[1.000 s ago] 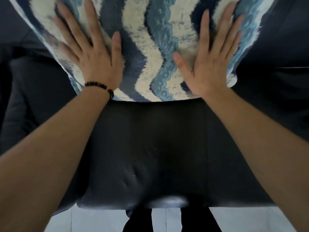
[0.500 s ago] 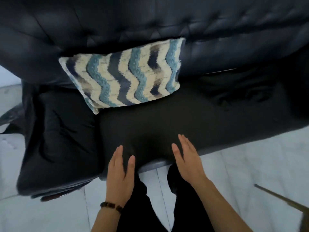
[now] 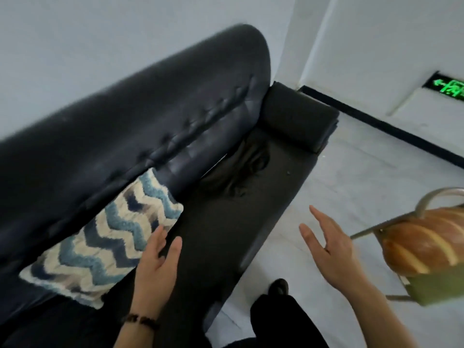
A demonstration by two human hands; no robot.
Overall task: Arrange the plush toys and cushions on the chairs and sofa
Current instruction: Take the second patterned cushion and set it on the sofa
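Note:
A cushion (image 3: pixel 105 237) with blue, navy and cream zigzag stripes leans against the backrest of the black leather sofa (image 3: pixel 140 116). My left hand (image 3: pixel 157 267) hovers open in front of the cushion's lower right edge, fingers straight, holding nothing. My right hand (image 3: pixel 329 249) is open in the air over the floor, right of the sofa seat, also empty. An orange-brown plush toy shaped like a bread loaf (image 3: pixel 424 242) lies on a chair at the right edge, just beyond my right hand.
The chair (image 3: pixel 376 229) has a metal frame and a green seat. The sofa's right armrest (image 3: pixel 298 119) ends near a white wall corner. A green exit sign (image 3: pixel 449 87) glows low on the wall. Pale floor (image 3: pixel 351 172) lies between sofa and chair.
Both hands have left the cushion, which stays propped on the sofa. The view has swung right, bringing the chair and bread-shaped plush into sight; my right hand has moved toward them.

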